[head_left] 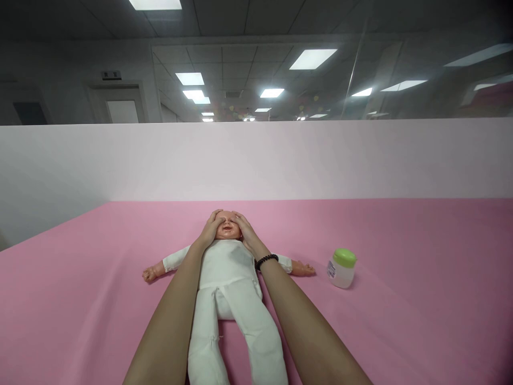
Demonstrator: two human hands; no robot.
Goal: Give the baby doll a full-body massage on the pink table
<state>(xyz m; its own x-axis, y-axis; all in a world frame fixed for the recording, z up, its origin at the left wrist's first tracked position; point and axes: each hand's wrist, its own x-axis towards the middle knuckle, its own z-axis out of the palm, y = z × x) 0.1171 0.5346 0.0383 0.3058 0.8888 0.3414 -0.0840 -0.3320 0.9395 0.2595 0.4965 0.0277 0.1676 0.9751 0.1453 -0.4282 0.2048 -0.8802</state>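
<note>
A baby doll (228, 278) in a white suit lies on its back on the pink table (401, 321), arms spread, legs toward me. My left hand (210, 229) cups the left side of the doll's head, with its thumb over the forehead. My right hand (245, 231) rests against the right side of the head, fingers on the brow. A black bead bracelet (266, 261) circles my right wrist. Both forearms lie along the doll's body.
A small white jar with a green lid (342, 267) stands on the table to the right of the doll's arm. A pale partition wall (256, 160) rises behind the table. Above it is glass with ceiling lights.
</note>
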